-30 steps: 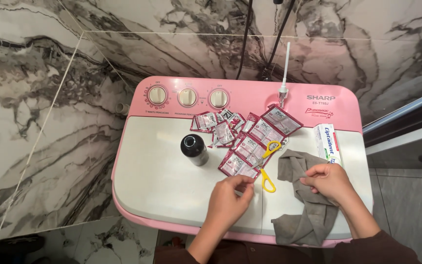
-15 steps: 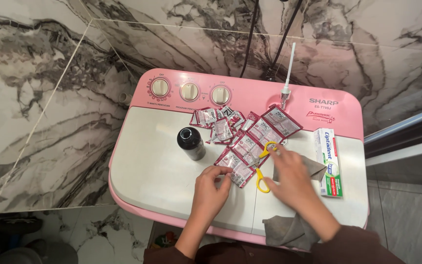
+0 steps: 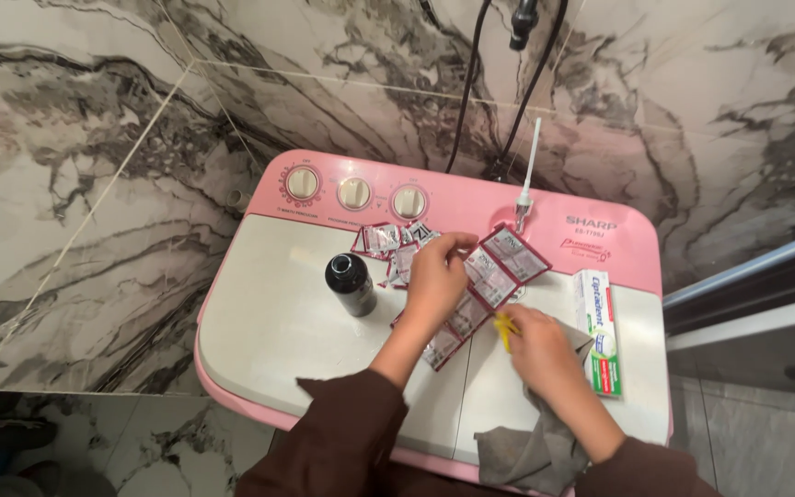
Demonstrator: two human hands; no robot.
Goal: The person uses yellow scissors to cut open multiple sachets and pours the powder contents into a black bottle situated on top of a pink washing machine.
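Observation:
My left hand (image 3: pixel 434 278) reaches forward over a strip of red-and-white sachets (image 3: pixel 499 267). Its curled fingertips touch the loose sachets (image 3: pixel 384 241) piled just below the knobs; whether it grips one is hidden. My right hand (image 3: pixel 541 352) rests on the yellow-handled scissors (image 3: pixel 504 328), with only a bit of yellow handle showing at its fingers. A grey cloth (image 3: pixel 524 453) lies under that wrist and hangs over the front edge.
All of this lies on the white lid of a pink washing machine (image 3: pixel 287 322) with three knobs (image 3: pixel 354 192). A black bottle (image 3: pixel 350 283) stands left of the sachets and a toothpaste box (image 3: pixel 600 333) lies at right. Black cables (image 3: pixel 471 83) hang on the marble wall.
My left hand has left the near end of the sachet strip and moved forward to the loose pile. My right hand slid back a little along the scissors. The camera has shifted.

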